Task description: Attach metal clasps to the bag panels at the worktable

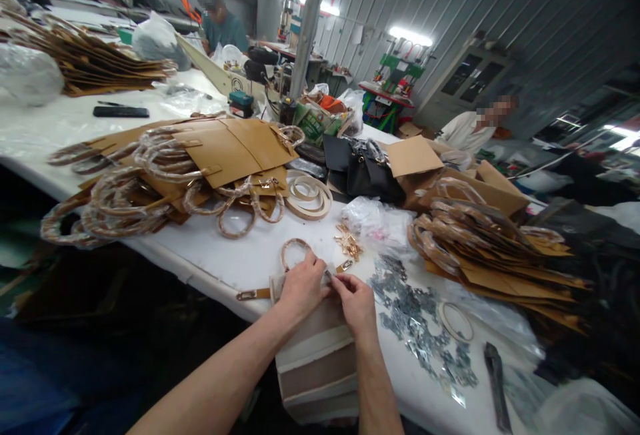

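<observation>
My left hand and my right hand meet over the top edge of a beige and tan bag panel that hangs off the white table's front edge. Both hands pinch at a small metal piece on the panel's top. A wrapped ring handle lies just beyond my left hand. A tan strap with a clasp sticks out to the left. Gold clasps lie beyond my right hand, and several silver metal plates spread to its right.
Stacks of tan bag panels with wrapped handles lie at left and right. A black bag, open cardboard boxes, a dark tool and a loose ring are on the table. Two other people sit at the back.
</observation>
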Motion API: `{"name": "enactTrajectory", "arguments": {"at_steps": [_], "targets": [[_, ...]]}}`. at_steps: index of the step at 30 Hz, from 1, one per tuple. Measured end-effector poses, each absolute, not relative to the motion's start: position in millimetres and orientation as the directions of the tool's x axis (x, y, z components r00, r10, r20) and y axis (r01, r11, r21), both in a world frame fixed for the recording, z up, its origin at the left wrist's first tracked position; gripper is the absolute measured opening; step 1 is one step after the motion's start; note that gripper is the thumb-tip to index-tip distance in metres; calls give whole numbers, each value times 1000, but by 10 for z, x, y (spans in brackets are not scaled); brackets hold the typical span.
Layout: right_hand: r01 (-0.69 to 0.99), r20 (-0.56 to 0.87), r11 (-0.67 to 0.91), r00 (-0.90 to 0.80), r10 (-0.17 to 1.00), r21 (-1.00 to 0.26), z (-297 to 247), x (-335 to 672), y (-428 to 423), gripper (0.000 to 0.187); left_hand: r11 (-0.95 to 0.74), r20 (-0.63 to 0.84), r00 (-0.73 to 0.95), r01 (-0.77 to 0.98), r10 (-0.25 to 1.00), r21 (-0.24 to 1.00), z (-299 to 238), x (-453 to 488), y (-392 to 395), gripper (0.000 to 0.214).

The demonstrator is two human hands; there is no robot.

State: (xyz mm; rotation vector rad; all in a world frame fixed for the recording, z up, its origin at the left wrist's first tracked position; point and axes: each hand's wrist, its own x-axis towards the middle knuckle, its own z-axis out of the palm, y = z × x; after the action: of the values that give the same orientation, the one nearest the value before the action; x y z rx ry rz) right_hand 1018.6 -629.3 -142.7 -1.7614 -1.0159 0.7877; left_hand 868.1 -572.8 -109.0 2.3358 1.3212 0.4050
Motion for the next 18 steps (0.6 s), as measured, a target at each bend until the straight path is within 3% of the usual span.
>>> {"name": "enactTrajectory", "arguments": {"at_steps": [12, 18], "targets": [[334, -89, -262, 453, 887, -905, -1419, 10187, -6255, 26, -513, 103, 552, 670, 828, 536, -1155, 8601, -5778, 27], [443, 35, -165, 410, 911, -881, -1399, 10155, -6388, 30, -515, 98, 566, 647, 818, 562, -1148, 8584, -5764, 28]]}}
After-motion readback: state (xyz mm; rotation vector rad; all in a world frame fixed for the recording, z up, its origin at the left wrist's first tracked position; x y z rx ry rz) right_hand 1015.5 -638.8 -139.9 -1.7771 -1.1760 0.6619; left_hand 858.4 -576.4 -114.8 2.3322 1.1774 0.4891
